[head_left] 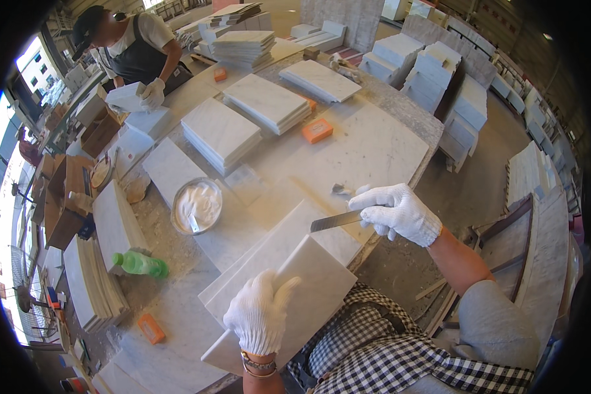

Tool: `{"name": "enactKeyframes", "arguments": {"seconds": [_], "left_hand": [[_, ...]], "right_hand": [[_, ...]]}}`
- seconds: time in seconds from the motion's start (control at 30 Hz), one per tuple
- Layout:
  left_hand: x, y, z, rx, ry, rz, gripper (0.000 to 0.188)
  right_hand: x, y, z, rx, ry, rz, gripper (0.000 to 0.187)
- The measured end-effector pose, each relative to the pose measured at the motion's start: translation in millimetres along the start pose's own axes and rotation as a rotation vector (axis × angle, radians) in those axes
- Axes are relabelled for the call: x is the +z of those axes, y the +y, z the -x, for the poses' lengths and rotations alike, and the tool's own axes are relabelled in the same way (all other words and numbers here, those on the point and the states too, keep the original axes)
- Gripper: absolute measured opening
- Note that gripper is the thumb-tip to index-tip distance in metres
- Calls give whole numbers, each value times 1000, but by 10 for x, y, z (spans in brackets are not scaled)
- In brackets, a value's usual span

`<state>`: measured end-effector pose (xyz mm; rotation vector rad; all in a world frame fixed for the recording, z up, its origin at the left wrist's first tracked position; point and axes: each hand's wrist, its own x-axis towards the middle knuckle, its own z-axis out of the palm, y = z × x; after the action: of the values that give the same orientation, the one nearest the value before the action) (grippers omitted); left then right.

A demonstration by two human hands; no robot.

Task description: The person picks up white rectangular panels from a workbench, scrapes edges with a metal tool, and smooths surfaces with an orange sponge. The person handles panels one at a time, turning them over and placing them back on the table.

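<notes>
My left hand, in a white knit glove, grips the long edge of a white marble tile and holds it tilted at the near table edge. Under and behind it lie more marble slabs. My right hand, gloved too, is closed around one end of a flat, dark metal blade. The blade's free end points left, at the tile's upper corner; whether it touches is unclear. Left of the slabs stands a round bowl of white paste, a small spatula in it.
Stacked marble tiles and an orange block lie farther back. A green bottle rests on its side at left, near another orange block. Across the table a co-worker in gloves holds a white block.
</notes>
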<state>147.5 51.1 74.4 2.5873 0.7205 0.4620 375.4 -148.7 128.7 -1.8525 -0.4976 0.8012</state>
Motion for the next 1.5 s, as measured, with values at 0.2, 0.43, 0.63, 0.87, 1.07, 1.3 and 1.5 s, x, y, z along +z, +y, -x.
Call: {"name": "enactKeyframes", "arguments": {"seconds": [0.2, 0.43, 0.63, 0.87, 1.07, 1.3, 1.5], "left_hand": [[-2, 23, 5, -26, 2, 20, 43], [-16, 44, -12, -50, -42, 15, 41], [-16, -4, -35, -1, -71, 13, 43], [11, -21, -30, -43, -111, 39, 36], [18, -21, -41, -55, -157, 14, 41], [30, -28, -17, -29, -89, 43, 40], [32, -34, -33, -9, -54, 53, 38]], "right_hand": [[12, -7, -15, 3, 30, 8, 34], [62, -67, -98, 31, 30, 13, 35], [410, -115, -718, -69, -33, -41, 35], [1184, -168, -1748, -79, -174, -74, 33], [1501, -109, -2114, 31, -195, -93, 35], [1586, -27, -2204, 30, -197, -44, 36], [1434, -121, -2044, 3, -210, -116, 34]]}}
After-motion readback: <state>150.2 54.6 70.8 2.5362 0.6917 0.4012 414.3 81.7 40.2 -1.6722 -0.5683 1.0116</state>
